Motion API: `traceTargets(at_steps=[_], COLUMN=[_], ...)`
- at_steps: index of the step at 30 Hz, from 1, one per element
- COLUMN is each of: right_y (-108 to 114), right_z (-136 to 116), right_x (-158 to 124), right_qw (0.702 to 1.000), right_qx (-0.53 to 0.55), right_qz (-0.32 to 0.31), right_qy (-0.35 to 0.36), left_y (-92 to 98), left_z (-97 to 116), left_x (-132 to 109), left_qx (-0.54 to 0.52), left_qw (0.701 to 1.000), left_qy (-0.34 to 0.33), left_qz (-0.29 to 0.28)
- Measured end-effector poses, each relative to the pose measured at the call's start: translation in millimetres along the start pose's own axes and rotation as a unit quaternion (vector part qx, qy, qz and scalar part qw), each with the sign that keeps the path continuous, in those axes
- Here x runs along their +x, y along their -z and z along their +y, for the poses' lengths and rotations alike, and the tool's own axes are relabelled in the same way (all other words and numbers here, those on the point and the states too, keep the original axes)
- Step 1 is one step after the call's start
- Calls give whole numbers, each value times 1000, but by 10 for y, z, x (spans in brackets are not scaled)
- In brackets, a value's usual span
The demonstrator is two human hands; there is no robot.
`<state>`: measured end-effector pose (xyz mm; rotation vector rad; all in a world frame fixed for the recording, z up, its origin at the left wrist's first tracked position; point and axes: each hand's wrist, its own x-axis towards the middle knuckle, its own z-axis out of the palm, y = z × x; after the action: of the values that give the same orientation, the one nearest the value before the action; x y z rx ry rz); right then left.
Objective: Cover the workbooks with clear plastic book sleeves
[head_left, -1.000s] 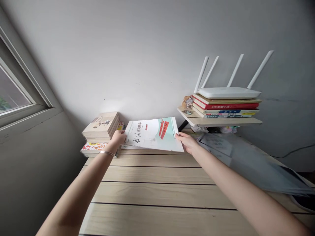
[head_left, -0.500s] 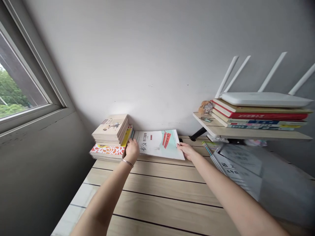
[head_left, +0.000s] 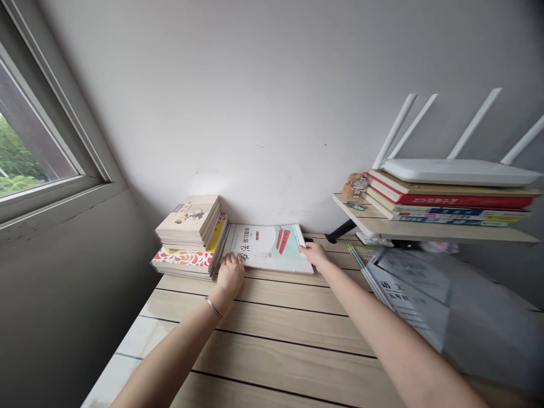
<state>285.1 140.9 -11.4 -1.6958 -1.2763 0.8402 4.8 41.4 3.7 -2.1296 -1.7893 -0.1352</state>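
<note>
A white-and-mint calligraphy workbook point(head_left: 272, 241) lies flat on the wooden desktop against the wall, its cover turned sideways. It appears to rest on other thin books. My right hand point(head_left: 315, 255) grips its right edge, thumb on the cover and fingers at the side. My left hand point(head_left: 232, 273), with a silver bracelet on the wrist, is closed at the front left corner, its bent fingers over the edge. Just left of that hand stands a stack of books: small beige books point(head_left: 187, 218) on top of larger ones with an orange-patterned cover point(head_left: 183, 258).
On the right, a raised shelf point(head_left: 450, 229) carries several books point(head_left: 450, 201) under a white router point(head_left: 459, 171) with upright antennas. A small figurine point(head_left: 356, 186) is at the shelf's left end. Below lie grey-covered textbooks point(head_left: 403, 289). A window point(head_left: 34, 147) is at left.
My left hand has moved from the side of the left stack to the workbook's front left corner. The workbook has shifted slightly left, closer to the stack, with my right hand following.
</note>
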Motion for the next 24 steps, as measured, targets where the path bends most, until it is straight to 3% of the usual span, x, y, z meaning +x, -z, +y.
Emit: traceTargets(at_steps=[6,11,17,21,24], right_y=[40,245,418,404,355], right_z=[-62,-49,127,159,110], right_x=[-133,-477,-861,-944,-896], right_qw=[988,961,876,878,926], right_qx=[-82,-112,-226,-262,-211], right_qz=[73,92,36,-13,-16], right_qy=[108,237,425,401,313], left_y=[-27,-26,36,76,98], left_z=[3,-1,3,-3,0], left_x=[37,25,59,96,96], left_qx=[10,12,3,-2,-2], left_qw=[1000,1000,995,992,991], left_qy=[-7,-5,-100,-123,-126], left_qz=[-1,5,-9,-28,-31])
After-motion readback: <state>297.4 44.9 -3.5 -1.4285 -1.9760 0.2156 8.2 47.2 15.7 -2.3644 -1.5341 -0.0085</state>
